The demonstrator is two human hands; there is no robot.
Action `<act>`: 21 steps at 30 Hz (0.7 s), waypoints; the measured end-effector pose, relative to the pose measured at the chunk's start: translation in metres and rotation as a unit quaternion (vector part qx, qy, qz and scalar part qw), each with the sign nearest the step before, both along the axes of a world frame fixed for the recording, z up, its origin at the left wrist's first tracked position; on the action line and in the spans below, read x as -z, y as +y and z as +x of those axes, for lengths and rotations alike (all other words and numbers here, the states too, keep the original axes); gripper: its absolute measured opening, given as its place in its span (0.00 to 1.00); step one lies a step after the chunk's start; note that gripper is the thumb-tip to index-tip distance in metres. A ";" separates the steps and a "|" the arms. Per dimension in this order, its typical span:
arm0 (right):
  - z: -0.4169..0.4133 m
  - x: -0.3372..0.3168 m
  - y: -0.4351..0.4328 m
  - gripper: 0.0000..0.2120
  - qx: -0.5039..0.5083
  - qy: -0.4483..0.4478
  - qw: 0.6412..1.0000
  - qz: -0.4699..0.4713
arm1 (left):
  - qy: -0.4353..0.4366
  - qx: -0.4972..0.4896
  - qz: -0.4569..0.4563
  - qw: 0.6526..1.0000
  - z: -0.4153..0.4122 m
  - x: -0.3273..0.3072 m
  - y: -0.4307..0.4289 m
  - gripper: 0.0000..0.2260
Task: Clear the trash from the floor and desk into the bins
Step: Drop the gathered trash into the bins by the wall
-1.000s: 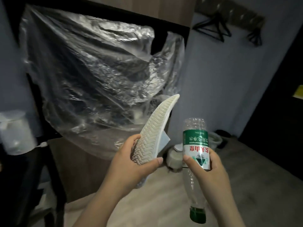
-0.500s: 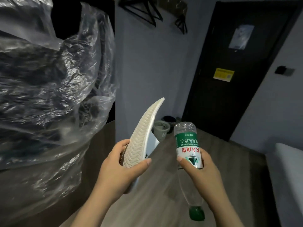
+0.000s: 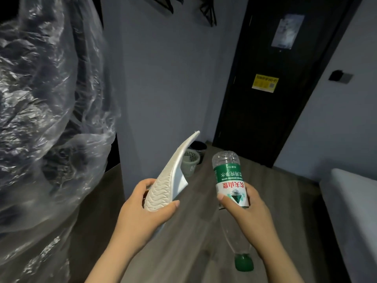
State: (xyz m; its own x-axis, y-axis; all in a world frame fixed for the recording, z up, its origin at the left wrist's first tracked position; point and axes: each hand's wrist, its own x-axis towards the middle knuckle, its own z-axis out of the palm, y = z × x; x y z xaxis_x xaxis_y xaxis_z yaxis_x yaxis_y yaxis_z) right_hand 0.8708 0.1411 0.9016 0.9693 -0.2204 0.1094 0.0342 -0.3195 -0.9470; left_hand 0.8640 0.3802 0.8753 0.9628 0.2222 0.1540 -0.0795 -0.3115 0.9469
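Currently, nearest: left hand point(image 3: 142, 213) grips a white slipper point(image 3: 169, 180), fingers and thumb curled round its heel end; right hand point(image 3: 246, 213) wraps an inverted empty bottle point(image 3: 230, 180), green cap down. Both items collected, neither binned. Farther off, a pale basket bin point(image 3: 190, 163) and a dark bin point(image 3: 199, 147) stand by the wall, well apart from both hands.
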 end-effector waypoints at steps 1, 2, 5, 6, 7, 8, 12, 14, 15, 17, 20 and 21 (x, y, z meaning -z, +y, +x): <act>0.016 0.002 -0.002 0.22 0.001 -0.001 1.000 0.001 | 0.000 0.002 0.006 1.000 0.017 0.002 -0.001 0.30; 0.033 0.004 -0.003 0.22 0.002 0.000 1.000 0.004 | 0.001 0.003 0.012 1.000 0.034 0.003 -0.003 0.30; 0.088 0.010 -0.011 0.21 0.003 -0.003 1.000 0.020 | 0.004 0.005 0.024 1.000 0.092 0.005 -0.011 0.31; 0.109 0.011 -0.015 0.21 0.006 -0.003 1.000 0.026 | 0.005 0.005 0.027 1.000 0.115 0.005 -0.014 0.31; 0.130 0.012 -0.019 0.21 0.007 -0.003 1.000 0.030 | 0.004 0.005 0.032 0.999 0.137 0.005 -0.018 0.31; 0.148 0.013 -0.024 0.21 0.008 -0.002 0.999 0.032 | 0.005 0.007 0.038 0.999 0.156 0.004 -0.021 0.31; 0.226 0.011 -0.046 0.22 0.016 0.015 0.999 0.027 | 0.016 0.010 0.053 0.998 0.233 0.005 -0.037 0.33; 0.265 0.014 -0.057 0.22 0.023 0.023 0.999 0.022 | 0.019 0.014 0.043 0.999 0.271 0.011 -0.044 0.32; 0.283 0.017 -0.060 0.21 0.027 0.028 0.999 0.017 | 0.024 0.016 0.040 0.999 0.289 0.014 -0.046 0.32; 0.315 0.021 -0.064 0.19 0.031 0.041 0.999 0.010 | 0.041 0.017 0.035 0.998 0.323 0.019 -0.047 0.32; 0.368 0.029 -0.067 0.17 0.035 0.062 0.997 0.005 | 0.046 0.013 0.037 0.998 0.383 0.031 -0.046 0.29; 0.386 0.032 -0.067 0.16 0.039 0.067 0.997 0.004 | 0.044 0.014 0.038 0.998 0.403 0.035 -0.046 0.29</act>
State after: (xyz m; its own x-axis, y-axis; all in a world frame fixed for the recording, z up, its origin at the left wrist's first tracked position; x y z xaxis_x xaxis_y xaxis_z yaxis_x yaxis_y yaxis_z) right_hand 1.2567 0.0744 0.8700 0.9549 -0.2961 -0.0217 -0.1172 -0.3089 -0.9439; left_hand 1.2673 0.3340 0.8407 0.9790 0.1856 0.0845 -0.0076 -0.3810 0.9245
